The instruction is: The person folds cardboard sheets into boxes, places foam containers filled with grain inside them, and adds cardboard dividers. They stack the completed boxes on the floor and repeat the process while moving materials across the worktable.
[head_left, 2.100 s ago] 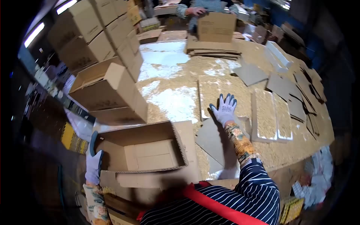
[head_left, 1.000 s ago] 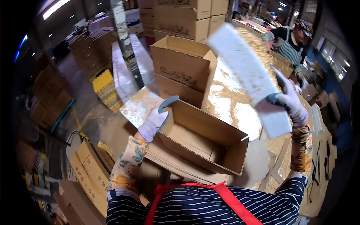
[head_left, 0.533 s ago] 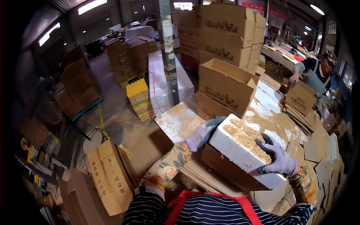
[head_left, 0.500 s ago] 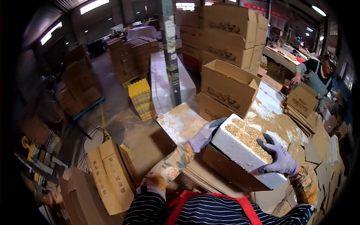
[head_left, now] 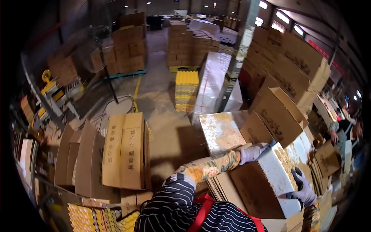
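A: So, where is the white foam tray now?

B: It lies tilted on top of the brown carton, at the near edge of the counter, just beside a pile of flat cardboard.

A: And the hands?

B: Both wear gloves. The left hand is closed around the far corner of the tray. The right hand clamps the near end, with its fingers curled over the edge.

A: What is around them?

B: Behind stands an open box on other boxes. Yellow egg trays are stacked on the floor.
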Tool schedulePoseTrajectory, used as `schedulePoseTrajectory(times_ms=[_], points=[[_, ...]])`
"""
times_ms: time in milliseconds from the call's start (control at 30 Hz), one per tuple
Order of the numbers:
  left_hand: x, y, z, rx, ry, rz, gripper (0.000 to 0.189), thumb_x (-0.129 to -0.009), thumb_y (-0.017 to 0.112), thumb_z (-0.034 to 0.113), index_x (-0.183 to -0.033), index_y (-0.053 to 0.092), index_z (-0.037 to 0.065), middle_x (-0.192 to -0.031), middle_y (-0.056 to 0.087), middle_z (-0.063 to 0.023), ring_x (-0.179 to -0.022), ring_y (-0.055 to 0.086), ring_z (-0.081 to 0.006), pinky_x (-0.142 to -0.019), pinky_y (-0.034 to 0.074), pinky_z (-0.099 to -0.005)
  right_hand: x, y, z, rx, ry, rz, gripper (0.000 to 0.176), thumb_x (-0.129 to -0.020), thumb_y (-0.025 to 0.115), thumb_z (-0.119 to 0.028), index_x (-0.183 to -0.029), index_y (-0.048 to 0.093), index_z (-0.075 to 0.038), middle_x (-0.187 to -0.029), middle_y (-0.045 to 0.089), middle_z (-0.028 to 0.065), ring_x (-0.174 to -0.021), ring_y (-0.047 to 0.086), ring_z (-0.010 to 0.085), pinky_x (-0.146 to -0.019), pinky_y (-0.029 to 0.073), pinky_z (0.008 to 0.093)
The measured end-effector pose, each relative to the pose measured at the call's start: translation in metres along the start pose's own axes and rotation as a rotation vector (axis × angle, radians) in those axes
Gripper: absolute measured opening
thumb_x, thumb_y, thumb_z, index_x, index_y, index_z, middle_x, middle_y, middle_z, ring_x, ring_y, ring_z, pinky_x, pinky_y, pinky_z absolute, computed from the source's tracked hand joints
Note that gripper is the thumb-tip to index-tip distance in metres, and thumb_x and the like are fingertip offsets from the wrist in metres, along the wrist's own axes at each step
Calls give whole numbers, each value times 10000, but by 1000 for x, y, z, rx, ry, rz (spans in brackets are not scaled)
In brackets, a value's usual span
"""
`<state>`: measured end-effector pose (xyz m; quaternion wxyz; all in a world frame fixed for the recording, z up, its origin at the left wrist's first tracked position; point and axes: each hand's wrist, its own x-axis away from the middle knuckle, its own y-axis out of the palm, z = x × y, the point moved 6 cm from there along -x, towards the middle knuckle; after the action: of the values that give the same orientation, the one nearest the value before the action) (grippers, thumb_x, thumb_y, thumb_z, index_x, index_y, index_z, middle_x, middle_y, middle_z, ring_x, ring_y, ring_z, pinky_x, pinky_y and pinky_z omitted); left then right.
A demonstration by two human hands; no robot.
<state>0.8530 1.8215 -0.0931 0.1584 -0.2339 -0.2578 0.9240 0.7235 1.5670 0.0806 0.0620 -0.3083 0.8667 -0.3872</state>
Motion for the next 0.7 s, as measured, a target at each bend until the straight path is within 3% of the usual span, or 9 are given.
schedulePoseTrajectory(times_ms=[67, 100, 200, 233, 333, 533, 600, 667, 700], points=[[9, -12, 37, 201, -8, 33, 441, -1066, 392, 270, -1379, 452, -34, -1377, 566, -152, -1262, 550, -258, -1048, 426, -363, -5, 2, 4, -44, -14, -19, 1077, -468, 950, -81, -1437, 486, -2, -1527, 323, 255, -1457, 277, 310, -1183, 232, 417], [19, -28, 57, 162, -195, 29, 372, -1060, 410, 276, -1271, 537, -3, -1325, 588, -178, -1224, 579, -285, -1026, 443, -375, -3, 5, -5, -126, 17, 2, 1087, -466, 954, -85, -1441, 480, -2, -1538, 296, 249, -1461, 266, 311, -1188, 219, 419], [33, -53, 92, 100, -248, 51, 366, -1050, 432, 286, -1303, 563, 55, -1285, 613, -184, -1212, 588, -309, -1015, 453, -375, 8, 4, 22, -209, -131, 56, 1089, -481, 978, -101, -1442, 474, -9, -1563, 216, 245, -1458, 269, 335, -1197, 205, 429], [27, -38, 73, 84, 74, 217, 374, -1029, 476, 278, -1349, 558, 102, -1246, 642, -174, -1194, 599, -312, -1006, 459, -369, 3, 4, 13, -174, -57, 77, 1095, -472, 963, -189, -1427, 475, 33, -1547, 274, 258, -1456, 277, 338, -1189, 213, 424], [18, -37, 70, 290, 57, 69, 444, -969, 559, 225, -1388, 517, 84, -1255, 643, -173, -1149, 616, -335, -1016, 452, -365, 4, 4, -15, -8, 42, 106, 1135, -422, 959, -374, -1382, 524, 48, -1524, 336, 284, -1442, 301, 372, -1179, 228, 454], [9, -13, 48, -235, 155, -208, 1051, -750, 806, 387, -1511, 210, -28, -1369, 503, -275, -1233, 535, -407, -1055, 419, -455, 9, 6, -12, 536, -148, 73, 1046, -461, 885, -520, -1362, 588, -80, -1464, 374, 342, -1354, 386, 482, -1121, 305, 492], [0, -9, 47, -69, 187, -363, 1259, -684, 820, 359, -1567, -12, 25, -1525, 287, -305, -1401, 342, -412, -1167, 291, -417, 12, 23, -8, 621, -114, 158, 986, -478, 826, -506, -1344, 603, -90, -1462, 378, 358, -1334, 388, 517, -1124, 293, 526], [-4, -3, 43, 70, 410, -361, 1360, -614, 907, 268, -1575, -29, 43, -1577, 247, -232, -1442, 292, -331, -1190, 247, -389, 14, 31, -4, 594, -152, 180, 977, -478, 821, -488, -1342, 603, -89, -1471, 371, 359, -1337, 385, 525, -1121, 293, 537], [0, -7, 41, 568, 414, -484, 1377, -591, 917, 109, -1585, -36, 75, -1619, 192, -142, -1461, 228, -236, -1200, 207, -363, 13, 31, 0, 608, -152, 186, 974, -483, 819, -485, -1345, 601, -89, -1482, 359, 356, -1345, 377, 526, -1123, 289, 537]])
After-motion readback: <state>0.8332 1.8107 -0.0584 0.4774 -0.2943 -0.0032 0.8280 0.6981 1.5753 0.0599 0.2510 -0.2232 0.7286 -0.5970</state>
